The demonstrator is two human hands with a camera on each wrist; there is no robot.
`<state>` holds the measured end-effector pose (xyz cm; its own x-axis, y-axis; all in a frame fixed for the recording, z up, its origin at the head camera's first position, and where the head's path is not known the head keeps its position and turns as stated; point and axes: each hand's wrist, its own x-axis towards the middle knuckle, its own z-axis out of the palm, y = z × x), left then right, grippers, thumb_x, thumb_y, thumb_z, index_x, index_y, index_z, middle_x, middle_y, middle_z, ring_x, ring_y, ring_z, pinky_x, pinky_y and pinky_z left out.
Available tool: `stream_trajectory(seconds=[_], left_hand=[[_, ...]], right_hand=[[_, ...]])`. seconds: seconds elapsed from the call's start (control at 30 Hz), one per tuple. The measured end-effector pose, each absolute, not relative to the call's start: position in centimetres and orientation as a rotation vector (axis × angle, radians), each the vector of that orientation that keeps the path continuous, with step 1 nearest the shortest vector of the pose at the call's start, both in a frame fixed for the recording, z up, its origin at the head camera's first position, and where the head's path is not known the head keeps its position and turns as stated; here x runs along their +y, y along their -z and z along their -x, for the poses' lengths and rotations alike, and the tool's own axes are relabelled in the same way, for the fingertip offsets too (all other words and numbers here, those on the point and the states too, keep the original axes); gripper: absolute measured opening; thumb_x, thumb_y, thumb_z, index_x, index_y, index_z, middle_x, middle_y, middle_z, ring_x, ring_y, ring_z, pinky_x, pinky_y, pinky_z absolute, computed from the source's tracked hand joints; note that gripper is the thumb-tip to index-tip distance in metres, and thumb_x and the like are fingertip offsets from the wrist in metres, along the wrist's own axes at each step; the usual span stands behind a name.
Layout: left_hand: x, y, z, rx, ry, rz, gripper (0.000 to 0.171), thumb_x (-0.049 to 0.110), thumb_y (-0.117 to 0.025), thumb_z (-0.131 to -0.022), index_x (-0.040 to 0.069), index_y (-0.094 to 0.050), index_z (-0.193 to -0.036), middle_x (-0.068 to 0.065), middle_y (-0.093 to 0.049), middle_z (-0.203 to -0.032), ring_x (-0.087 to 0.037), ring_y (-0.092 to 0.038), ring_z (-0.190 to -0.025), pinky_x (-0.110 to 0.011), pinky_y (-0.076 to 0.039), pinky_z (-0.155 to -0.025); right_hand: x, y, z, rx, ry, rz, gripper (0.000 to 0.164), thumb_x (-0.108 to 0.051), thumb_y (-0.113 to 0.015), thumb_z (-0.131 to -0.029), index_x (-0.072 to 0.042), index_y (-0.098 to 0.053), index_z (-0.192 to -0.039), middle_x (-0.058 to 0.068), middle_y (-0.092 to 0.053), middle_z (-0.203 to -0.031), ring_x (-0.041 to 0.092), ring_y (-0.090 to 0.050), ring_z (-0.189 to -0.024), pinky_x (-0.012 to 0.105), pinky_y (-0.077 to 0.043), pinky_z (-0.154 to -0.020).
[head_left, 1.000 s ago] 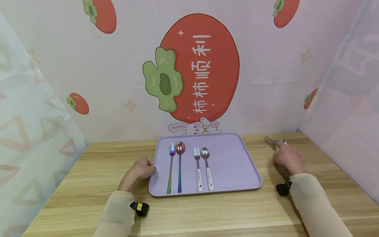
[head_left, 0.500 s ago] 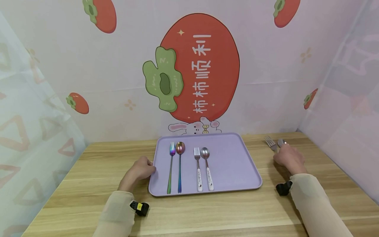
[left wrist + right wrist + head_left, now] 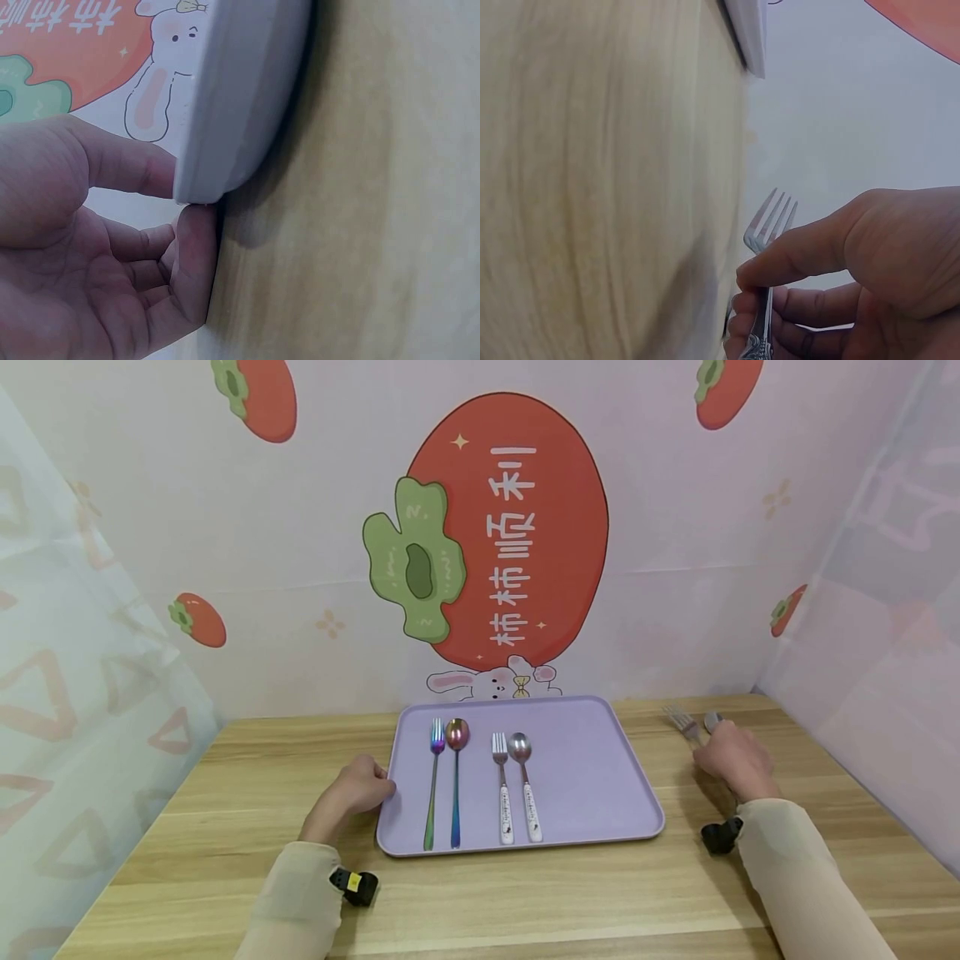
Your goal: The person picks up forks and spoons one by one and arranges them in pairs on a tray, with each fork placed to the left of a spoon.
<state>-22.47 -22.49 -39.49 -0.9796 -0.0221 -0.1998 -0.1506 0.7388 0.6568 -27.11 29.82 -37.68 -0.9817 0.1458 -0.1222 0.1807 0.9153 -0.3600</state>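
At the left edge of the lavender tray [image 3: 592, 777], my left hand [image 3: 362, 783] pinches the rim; in the left wrist view the thumb lies on the rim [image 3: 225, 120] and curled fingers sit against it. On the table right of the tray, my right hand [image 3: 737, 763] holds a silver fork [image 3: 763, 300] between thumb and fingers, its tines pointing to the back. A silver spoon [image 3: 712, 720] lies just beyond this hand, its handle hidden. On the tray lie a rainbow-coloured fork [image 3: 433, 785] and spoon [image 3: 456, 793], and a white-handled fork [image 3: 505, 802] and spoon [image 3: 530, 802].
The wooden table [image 3: 480, 902] runs back to a printed backdrop [image 3: 652, 610], with fabric walls on both sides. Behind the white-handled cutlery and at its right, the tray shows bare surface. A small black camera sits on each wrist.
The silver fork's tines have swung right, then back left and look blurred now. The left hand, the tray and the cutlery on it have stayed put.
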Motion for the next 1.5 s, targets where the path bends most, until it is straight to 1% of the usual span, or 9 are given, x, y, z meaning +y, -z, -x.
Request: stream_trajectory(seconds=[0.2,0.3,0.47,0.63,0.77,0.87,1.07,1.27,1.5], left_hand=[[-22.5,39.5,22.5,2.755,-1.070,0.143,0.027,0.003,-0.056,-0.083,0.012,-0.044,-0.061,-0.001,-0.043,-0.060,-0.014,-0.044,-0.057,-0.026,-0.035,-0.052],[-22.5,39.6,22.6,2.755,-1.066,0.143,0.028,0.003,-0.056,-0.084,0.012,-0.044,-0.061,-0.001,-0.043,-0.060,-0.014,-0.044,-0.057,-0.027,-0.035,-0.053],[-22.5,39.5,22.5,2.763,-1.063,0.135,0.025,0.003,-0.057,-0.084,0.010,-0.046,-0.064,-0.003,-0.046,-0.063,-0.016,-0.046,-0.060,-0.027,-0.036,-0.054],[-22.5,39.5,22.5,2.752,-1.077,0.147,0.027,0.002,-0.057,-0.084,0.011,-0.044,-0.061,-0.001,-0.043,-0.060,-0.015,-0.044,-0.057,-0.027,-0.035,-0.053],[-22.4,39.5,22.5,2.749,-1.077,0.151,0.029,0.002,-0.056,-0.083,0.012,-0.043,-0.059,0.000,-0.041,-0.058,-0.014,-0.043,-0.056,-0.026,-0.034,-0.052],[-22.4,39.4,22.5,2.752,-1.073,0.148,0.027,0.002,-0.056,-0.084,0.011,-0.045,-0.061,-0.002,-0.044,-0.061,-0.015,-0.045,-0.058,-0.027,-0.036,-0.053],[-22.4,39.3,22.4,2.759,-1.075,0.127,0.026,0.003,-0.057,-0.084,0.010,-0.046,-0.062,-0.003,-0.048,-0.063,-0.016,-0.047,-0.060,-0.027,-0.037,-0.054],[-22.4,39.3,22.4,2.757,-1.084,0.124,0.026,0.003,-0.057,-0.084,0.011,-0.045,-0.062,-0.003,-0.046,-0.062,-0.016,-0.046,-0.059,-0.027,-0.037,-0.053],[-22.5,39.4,22.4,2.743,-1.105,0.132,0.031,0.002,-0.056,-0.084,0.012,-0.042,-0.059,0.001,-0.038,-0.057,-0.014,-0.041,-0.054,-0.026,-0.033,-0.052]], right_hand=[[29.6,37.6,26.9,2.995,0.597,-0.245,0.017,-0.015,-0.056,-0.086,0.002,-0.055,-0.085,0.017,-0.050,-0.075,0.030,-0.048,-0.066,0.040,-0.040,-0.054],[29.6,37.6,27.0,3.011,0.606,-0.232,0.012,-0.012,-0.054,-0.084,-0.004,-0.052,-0.076,0.013,-0.048,-0.070,0.028,-0.046,-0.064,0.038,-0.037,-0.053],[29.2,37.4,27.0,3.045,0.615,-0.173,0.024,-0.010,-0.050,-0.082,-0.016,-0.040,-0.062,0.001,-0.037,-0.061,0.021,-0.039,-0.058,0.034,-0.032,-0.051],[28.8,37.0,26.8,3.077,0.640,-0.129,0.021,-0.012,-0.049,-0.083,-0.016,-0.040,-0.064,0.001,-0.036,-0.061,0.020,-0.038,-0.059,0.034,-0.030,-0.051],[28.4,36.7,26.8,3.065,0.716,-0.086,0.028,-0.012,-0.050,-0.085,-0.017,-0.040,-0.059,-0.004,-0.032,-0.055,0.015,-0.032,-0.053,0.030,-0.028,-0.049],[28.1,36.5,26.8,3.065,0.771,-0.055,0.031,-0.013,-0.053,-0.087,-0.018,-0.042,-0.058,-0.005,-0.034,-0.054,0.014,-0.034,-0.053,0.030,-0.029,-0.049],[27.3,36.0,26.9,3.066,0.845,-0.045,0.027,-0.021,-0.061,-0.092,-0.014,-0.057,-0.066,-0.003,-0.049,-0.063,0.021,-0.048,-0.066,0.034,-0.036,-0.056],[26.7,35.6,26.8,3.076,0.941,-0.029,0.021,-0.024,-0.064,-0.093,-0.004,-0.070,-0.088,0.004,-0.065,-0.080,0.025,-0.057,-0.077,0.035,-0.043,-0.063],[25.3,35.4,26.7,3.048,1.200,0.040,0.021,-0.015,-0.066,-0.094,0.005,-0.070,-0.098,0.010,-0.070,-0.081,0.017,-0.061,-0.070,0.031,-0.048,-0.061]])
